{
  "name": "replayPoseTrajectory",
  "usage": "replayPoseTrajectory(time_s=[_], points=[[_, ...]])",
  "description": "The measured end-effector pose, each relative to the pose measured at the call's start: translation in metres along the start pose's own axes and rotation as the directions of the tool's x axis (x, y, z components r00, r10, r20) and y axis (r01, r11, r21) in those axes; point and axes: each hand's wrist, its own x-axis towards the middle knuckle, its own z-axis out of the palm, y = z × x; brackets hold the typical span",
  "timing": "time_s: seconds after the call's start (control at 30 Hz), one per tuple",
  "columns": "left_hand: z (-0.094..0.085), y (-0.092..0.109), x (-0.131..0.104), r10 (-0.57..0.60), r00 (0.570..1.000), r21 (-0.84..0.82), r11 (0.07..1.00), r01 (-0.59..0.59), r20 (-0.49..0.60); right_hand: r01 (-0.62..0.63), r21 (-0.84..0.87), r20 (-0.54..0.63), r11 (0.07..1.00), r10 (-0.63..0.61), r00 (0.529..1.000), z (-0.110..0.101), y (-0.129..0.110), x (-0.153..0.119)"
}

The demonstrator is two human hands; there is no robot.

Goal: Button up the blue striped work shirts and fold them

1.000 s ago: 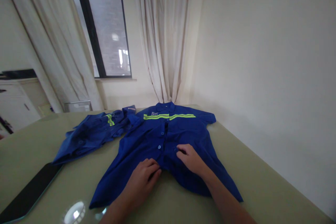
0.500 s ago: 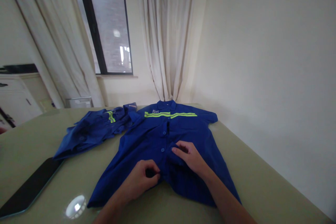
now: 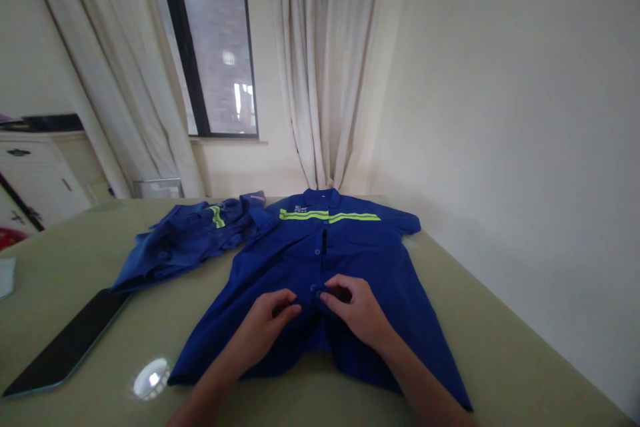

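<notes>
A blue short-sleeved work shirt [image 3: 370,260] with a yellow-green and grey reflective band lies front up on the table, its collar at the far end. Down the middle runs a row of buttons, and the lower front hangs apart. My left hand [image 3: 267,323] is closed in a pinch on the left front panel near the placket. Opposite it, my right hand [image 3: 360,313] pinches the edge of the right panel, close beside a button [image 3: 313,287]. The two fingertips are a short way apart, and the cloth between them is raised a little.
A second blue garment [image 3: 185,240], crumpled, lies to the left and touches the shirt's sleeve. Beyond it, nearer me, is a dark flat panel [image 3: 70,343] on the greenish table [image 3: 500,347]. Wall and curtains [image 3: 325,80] stand behind; another wall runs along the right.
My right hand has moved left and slightly down toward the button, bringing its panel edge closer. My left hand has risen a little. The view has shifted slightly.
</notes>
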Motion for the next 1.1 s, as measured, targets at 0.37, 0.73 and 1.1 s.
replayPoseTrajectory(time_s=[0.37, 0.73, 1.1], points=[[-0.007, 0.025, -0.013, 0.103, 0.987, 0.056, 0.992, -0.111, 0.126, 0.246, -0.13, -0.021, 0.96, -0.251, 0.968, 0.015, -0.009, -0.011], [0.0, 0.014, -0.008, 0.115, 0.991, 0.073, 0.991, -0.111, -0.061, 0.139, 0.041, 0.096, 0.989, -0.142, 0.985, 0.02, -0.001, -0.008], [0.01, 0.007, -0.004, 0.02, 0.998, -0.158, 0.987, -0.03, -0.063, 0.196, 0.038, 0.07, 0.98, -0.199, 0.978, 0.023, 0.002, -0.012]])
